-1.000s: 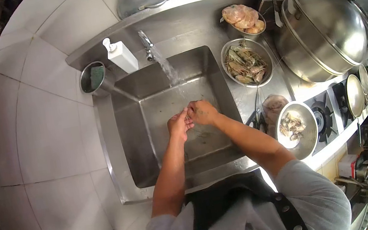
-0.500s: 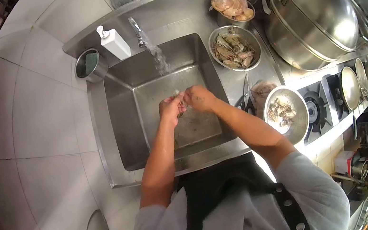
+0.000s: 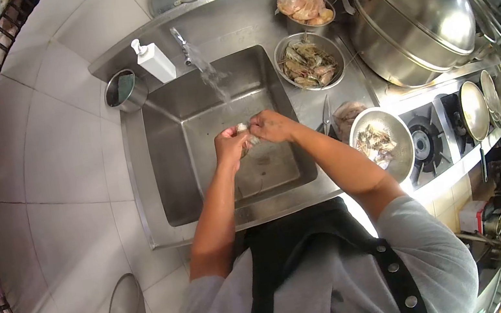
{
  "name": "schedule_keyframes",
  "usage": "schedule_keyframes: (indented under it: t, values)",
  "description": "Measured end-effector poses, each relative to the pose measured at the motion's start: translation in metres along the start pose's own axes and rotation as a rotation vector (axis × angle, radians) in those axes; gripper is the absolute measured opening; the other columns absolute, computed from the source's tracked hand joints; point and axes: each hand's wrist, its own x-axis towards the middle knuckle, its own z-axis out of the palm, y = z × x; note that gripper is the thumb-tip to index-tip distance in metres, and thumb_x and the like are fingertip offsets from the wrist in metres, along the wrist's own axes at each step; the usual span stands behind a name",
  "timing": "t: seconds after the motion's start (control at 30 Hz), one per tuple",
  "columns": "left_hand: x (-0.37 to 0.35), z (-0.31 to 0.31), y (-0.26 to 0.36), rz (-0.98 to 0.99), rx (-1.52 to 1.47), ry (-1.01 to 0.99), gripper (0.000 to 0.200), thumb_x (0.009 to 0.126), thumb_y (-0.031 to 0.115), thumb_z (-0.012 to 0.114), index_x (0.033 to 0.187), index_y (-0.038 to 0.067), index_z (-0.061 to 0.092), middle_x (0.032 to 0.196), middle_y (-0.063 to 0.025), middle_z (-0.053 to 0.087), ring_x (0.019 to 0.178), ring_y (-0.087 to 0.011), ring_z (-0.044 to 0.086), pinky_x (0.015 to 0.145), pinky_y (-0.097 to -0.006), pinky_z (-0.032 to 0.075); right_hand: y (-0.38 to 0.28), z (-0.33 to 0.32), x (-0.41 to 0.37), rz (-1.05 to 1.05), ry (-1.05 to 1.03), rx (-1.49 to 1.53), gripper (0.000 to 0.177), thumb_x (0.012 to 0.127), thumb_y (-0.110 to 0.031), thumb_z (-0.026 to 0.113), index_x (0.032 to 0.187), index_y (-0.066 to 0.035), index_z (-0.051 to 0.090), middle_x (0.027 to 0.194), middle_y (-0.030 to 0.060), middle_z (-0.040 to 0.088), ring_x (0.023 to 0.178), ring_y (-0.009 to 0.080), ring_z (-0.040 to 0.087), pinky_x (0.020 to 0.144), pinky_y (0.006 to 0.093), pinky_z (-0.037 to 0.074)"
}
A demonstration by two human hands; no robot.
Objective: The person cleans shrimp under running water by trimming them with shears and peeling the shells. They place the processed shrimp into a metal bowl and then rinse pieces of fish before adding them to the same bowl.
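Over the steel sink point(image 3: 278, 168), my left hand point(image 3: 229, 148) and my right hand point(image 3: 272, 127) meet with fingers pinched closed. Between the fingertips shows a small pale, greyish shrimp point(image 3: 243, 129), mostly covered by the fingers, so how much shell it has I cannot make out. Water point(image 3: 217, 78) runs from the faucet point(image 3: 181, 44) into the sink behind the hands. To the right, a steel bowl point(image 3: 331, 45) holds several unpeeled shrimp point(image 3: 308, 63). Nearer me, a perforated steel bowl point(image 3: 400, 140) contains pale and dark shrimp pieces point(image 3: 375, 143).
Scissors point(image 3: 326, 115) and a bagged lump point(image 3: 349, 114) lie right of the sink. A large lidded pot point(image 3: 401, 34), raw meat point(image 3: 305, 7) and a burner point(image 3: 422, 142) are beyond. Left stand a soap bottle point(image 3: 155, 64) and a sponge tin point(image 3: 135, 99).
The view has shifted slightly. My right fingers have moved a little across the shrimp, and more of its pale body shows between the hands. Water still runs.
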Motion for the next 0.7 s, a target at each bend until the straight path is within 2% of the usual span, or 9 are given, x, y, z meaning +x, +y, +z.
schedule_keyframes:
  t: [0.03,0.07,0.13,0.33,0.37,0.43,0.57,0.67,0.7]
  values:
    - [-0.001,0.001,0.001,-0.009,-0.055,0.005,0.016,0.073,0.002,0.068,0.087,-0.002,0.064,0.073,-0.0048,0.063,0.059,-0.0105,0.058,0.052,-0.0229,0.047,0.0,-0.001,-0.002,0.036,-0.056,0.125,0.024,0.082,-0.022,0.055,0.076,0.0,0.061,0.068,0.015,0.064,0.064,0.0278,0.062,0.063,0.0389,0.047]
    - [-0.002,0.001,0.001,-0.007,-0.055,0.005,0.016,0.073,0.002,0.068,0.087,-0.002,0.064,0.073,-0.0048,0.063,0.059,-0.0105,0.058,0.052,-0.0229,0.047,0.001,-0.001,-0.003,0.035,-0.055,0.124,0.024,0.082,-0.022,0.055,0.076,0.0,0.061,0.068,0.015,0.064,0.064,0.0278,0.062,0.063,0.0389,0.047]
    - [-0.004,0.0,0.006,-0.004,0.084,-0.049,0.016,0.076,0.002,0.067,0.091,-0.002,0.063,0.078,-0.0046,0.063,0.06,-0.0104,0.059,0.054,-0.0242,0.049,-0.002,-0.003,-0.006,0.06,-0.064,0.145,0.022,0.083,-0.02,0.053,0.075,-0.001,0.059,0.064,0.0112,0.062,0.059,0.0216,0.058,0.06,0.037,0.045]
    - [-0.011,0.005,0.022,0.024,0.355,-0.079,0.015,0.073,0.004,0.069,0.087,0.0,0.063,0.078,-0.0035,0.063,0.059,-0.0101,0.058,0.054,-0.0238,0.048,-0.012,-0.012,-0.008,0.041,-0.1,0.143,0.019,0.084,-0.017,0.052,0.076,0.0,0.058,0.065,0.0133,0.06,0.059,0.0244,0.056,0.061,0.0386,0.045]
    - [-0.011,0.005,0.022,0.025,0.356,-0.079,0.015,0.073,0.004,0.069,0.087,0.0,0.063,0.078,-0.0035,0.063,0.059,-0.0101,0.058,0.054,-0.0238,0.048,-0.015,-0.013,-0.009,0.04,-0.098,0.142,0.019,0.084,-0.017,0.052,0.076,0.0,0.058,0.065,0.0133,0.06,0.059,0.0244,0.056,0.061,0.0386,0.045]
    - [-0.009,0.008,0.022,0.022,0.275,-0.028,0.01,0.07,0.004,0.069,0.075,0.002,0.061,0.07,-0.0029,0.062,0.055,-0.0093,0.055,0.051,-0.0244,0.045,-0.018,-0.013,-0.01,0.004,-0.058,0.052,0.017,0.084,-0.016,0.052,0.078,-0.001,0.058,0.066,0.0156,0.059,0.061,0.028,0.057,0.063,0.0404,0.045]
    - [-0.002,0.003,0.016,-0.01,0.176,-0.031,0.008,0.07,0.003,0.067,0.076,0.003,0.061,0.071,-0.0024,0.062,0.056,-0.0092,0.055,0.05,-0.0244,0.045,-0.015,-0.008,-0.012,-0.152,0.07,-0.084,0.016,0.084,-0.017,0.054,0.082,-0.001,0.059,0.069,0.0177,0.058,0.063,0.0312,0.055,0.064,0.0416,0.045]
    - [0.002,0.0,0.011,-0.003,0.109,-0.054,0.008,0.071,0.003,0.065,0.077,0.003,0.061,0.072,-0.0025,0.061,0.057,-0.0097,0.055,0.05,-0.0244,0.045,-0.006,-0.003,-0.011,-0.139,0.078,-0.033,0.018,0.085,-0.019,0.055,0.082,-0.002,0.059,0.068,0.0148,0.058,0.063,0.0262,0.056,0.062,0.0396,0.044]
    - [0.003,-0.001,0.01,-0.017,0.108,-0.05,0.009,0.071,0.003,0.065,0.079,0.003,0.061,0.073,-0.0024,0.061,0.057,-0.0101,0.055,0.051,-0.0246,0.046,-0.003,-0.002,-0.011,-0.093,0.035,0.111,0.018,0.086,-0.019,0.056,0.082,-0.002,0.059,0.066,0.0127,0.058,0.062,0.0233,0.055,0.061,0.0382,0.044]
